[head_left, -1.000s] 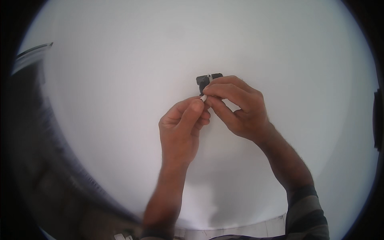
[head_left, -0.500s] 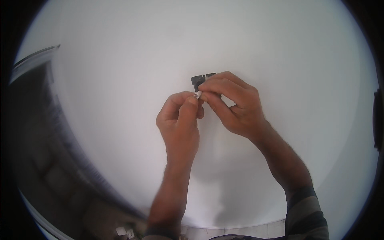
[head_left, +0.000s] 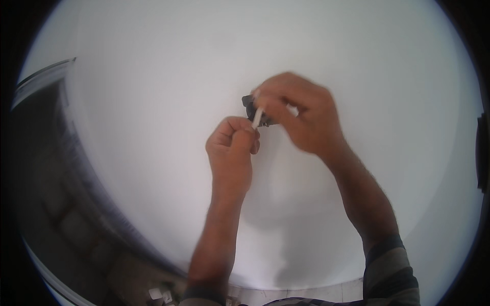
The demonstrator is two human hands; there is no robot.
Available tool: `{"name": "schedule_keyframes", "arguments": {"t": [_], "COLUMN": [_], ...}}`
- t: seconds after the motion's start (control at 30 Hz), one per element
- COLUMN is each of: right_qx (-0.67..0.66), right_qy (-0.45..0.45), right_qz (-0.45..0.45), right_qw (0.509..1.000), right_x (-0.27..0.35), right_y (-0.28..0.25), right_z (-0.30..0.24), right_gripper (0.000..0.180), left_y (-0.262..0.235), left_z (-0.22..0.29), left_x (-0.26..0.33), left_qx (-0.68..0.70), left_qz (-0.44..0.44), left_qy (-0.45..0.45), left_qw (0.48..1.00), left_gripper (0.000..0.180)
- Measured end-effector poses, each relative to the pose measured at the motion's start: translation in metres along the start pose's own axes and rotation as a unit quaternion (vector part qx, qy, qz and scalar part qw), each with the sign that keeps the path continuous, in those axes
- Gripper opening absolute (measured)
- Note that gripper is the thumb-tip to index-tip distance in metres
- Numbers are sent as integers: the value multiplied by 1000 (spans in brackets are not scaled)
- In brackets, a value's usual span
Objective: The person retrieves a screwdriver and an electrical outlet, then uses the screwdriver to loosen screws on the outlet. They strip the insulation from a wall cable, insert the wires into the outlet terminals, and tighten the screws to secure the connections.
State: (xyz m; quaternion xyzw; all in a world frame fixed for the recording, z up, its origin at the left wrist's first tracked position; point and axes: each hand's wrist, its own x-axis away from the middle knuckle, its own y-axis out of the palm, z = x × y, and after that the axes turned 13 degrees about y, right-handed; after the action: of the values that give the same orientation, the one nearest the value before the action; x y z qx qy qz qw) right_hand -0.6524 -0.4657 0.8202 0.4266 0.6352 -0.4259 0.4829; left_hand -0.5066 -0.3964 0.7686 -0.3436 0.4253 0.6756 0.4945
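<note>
Right hand (head_left: 301, 120), blurred, fingers clamped on small black plastic part (head_left: 250, 104) and thin white strip (head_left: 257, 118); left hand (head_left: 232, 148) fingers curled together just beside strip, above white surface (head_left: 153, 102) middle.

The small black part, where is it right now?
In the head view, the small black part sits just right of centre, under the right hand's fingers, above the left hand.

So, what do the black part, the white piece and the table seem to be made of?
Black part: probably plastic, dark and dull, but blurred and mostly hidden by the right hand.
White piece: a thin stick, plastic or paper; too blurred to tell.
Table: smooth, plain white surface with a soft sheen, perhaps laminate or painted board.
</note>
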Motion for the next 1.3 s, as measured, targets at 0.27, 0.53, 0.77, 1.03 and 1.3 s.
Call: {"name": "schedule_keyframes", "arguments": {"t": [0.27,0.53,0.77,1.03,1.3], "right_qx": [-61,-76,-68,-29,2], "right_qy": [181,156,110,86,-21], "right_qz": [118,23,-41,-97,-50], "right_qw": [975,984,991,991,999], "right_x": [-30,-30,-16,-13,-12], "right_y": [-14,-19,-14,-18,-9], "right_z": [1,-2,-9,-7,0], "right_gripper": [24,20,15,12,8], "left_y": [-30,-37,-5,-13,-5], "left_z": [-19,6,19,6,-4], "left_x": [64,27,-47,-50,-45], "left_qx": [-324,-401,-177,-125,-240], "left_qz": [-103,-190,-125,-147,-140], "left_qy": [21,64,169,159,326], "left_qw": [940,894,961,968,904], "left_gripper": [8,6,22,23,14]}}
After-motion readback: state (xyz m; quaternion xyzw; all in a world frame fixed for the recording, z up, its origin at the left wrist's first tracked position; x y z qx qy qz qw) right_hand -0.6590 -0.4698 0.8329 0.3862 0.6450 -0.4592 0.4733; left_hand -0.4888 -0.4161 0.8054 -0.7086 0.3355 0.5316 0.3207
